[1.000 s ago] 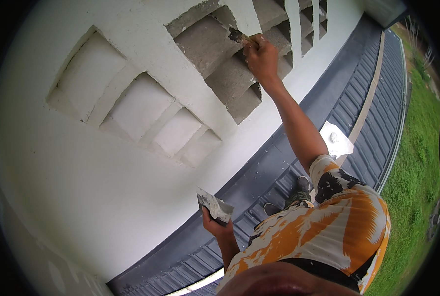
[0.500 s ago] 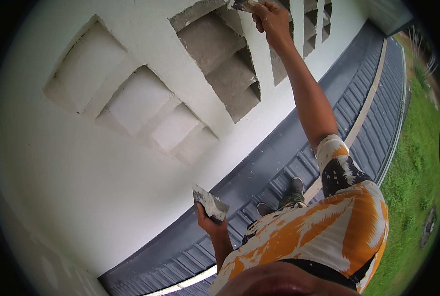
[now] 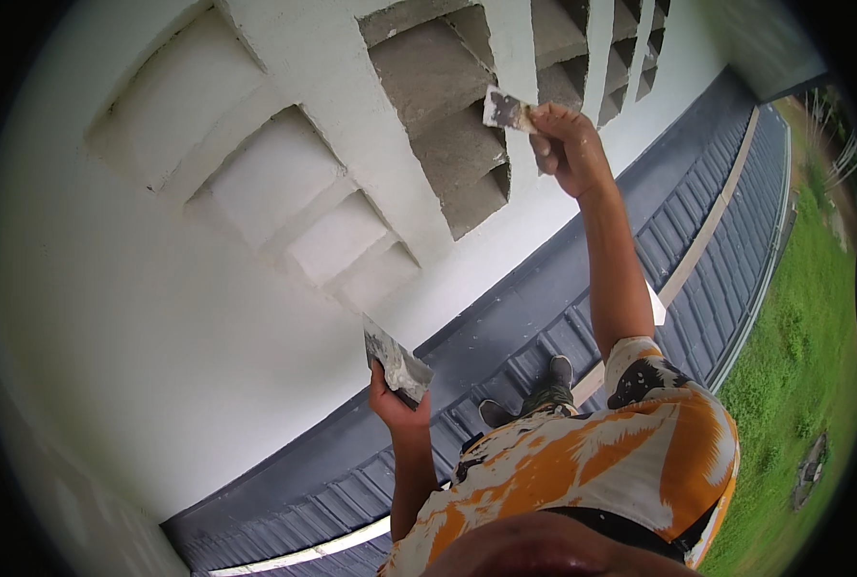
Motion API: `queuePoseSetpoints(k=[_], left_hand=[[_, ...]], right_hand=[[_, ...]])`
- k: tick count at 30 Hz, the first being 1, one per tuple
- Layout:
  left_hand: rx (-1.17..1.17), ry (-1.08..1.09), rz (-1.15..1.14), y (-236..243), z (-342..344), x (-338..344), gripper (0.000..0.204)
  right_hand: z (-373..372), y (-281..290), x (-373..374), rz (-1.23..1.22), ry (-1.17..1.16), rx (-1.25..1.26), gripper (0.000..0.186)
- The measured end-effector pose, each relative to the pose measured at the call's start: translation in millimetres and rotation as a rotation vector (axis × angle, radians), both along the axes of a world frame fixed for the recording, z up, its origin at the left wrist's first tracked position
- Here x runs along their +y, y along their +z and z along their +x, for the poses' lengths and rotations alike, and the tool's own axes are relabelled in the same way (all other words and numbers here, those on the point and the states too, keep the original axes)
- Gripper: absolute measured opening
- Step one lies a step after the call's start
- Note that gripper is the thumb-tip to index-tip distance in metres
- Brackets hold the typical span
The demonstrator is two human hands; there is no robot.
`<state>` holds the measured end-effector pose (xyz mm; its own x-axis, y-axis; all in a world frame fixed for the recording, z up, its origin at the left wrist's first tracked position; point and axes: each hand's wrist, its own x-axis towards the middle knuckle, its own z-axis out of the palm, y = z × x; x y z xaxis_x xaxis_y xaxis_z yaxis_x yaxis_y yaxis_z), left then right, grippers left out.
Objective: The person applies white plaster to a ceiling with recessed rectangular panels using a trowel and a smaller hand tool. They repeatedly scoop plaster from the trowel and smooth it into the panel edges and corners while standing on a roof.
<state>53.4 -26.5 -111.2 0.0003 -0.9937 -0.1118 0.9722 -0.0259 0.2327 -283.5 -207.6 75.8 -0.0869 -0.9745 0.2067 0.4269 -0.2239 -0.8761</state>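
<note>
In my right hand is a small putty knife, its flat blade smeared with white and grey filler. The hand is raised in front of the wall, by the lower edge of a bare grey recess. My left hand grips a wider flat scraper that carries a lump of wet filler on its face. That scraper is held low, near the white wall and below a stepped recess coated in white. My fingers cover the handles of both tools.
Several recesses with rough edges run along the wall toward the upper right. Below lies a dark ribbed tile roof, where my shoes stand. A pale batten crosses the tiles. Past the roof edge is grass.
My right hand has come down from the top of the recess with the putty knife. My left hand and its scraper have shifted slightly up and left in view.
</note>
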Motion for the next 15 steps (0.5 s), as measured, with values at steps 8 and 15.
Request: queuePoseSetpoints(k=[8,15], left_hand=[[-0.063,-0.103,0.219,107,-76,-57,0.027],[-0.113,-0.027,0.021,55,-22,-43,0.028]], right_hand=[[72,-39,72,0.448,0.721,0.338,0.019],[31,-14,27,-0.047,-0.31,0.466,0.017]])
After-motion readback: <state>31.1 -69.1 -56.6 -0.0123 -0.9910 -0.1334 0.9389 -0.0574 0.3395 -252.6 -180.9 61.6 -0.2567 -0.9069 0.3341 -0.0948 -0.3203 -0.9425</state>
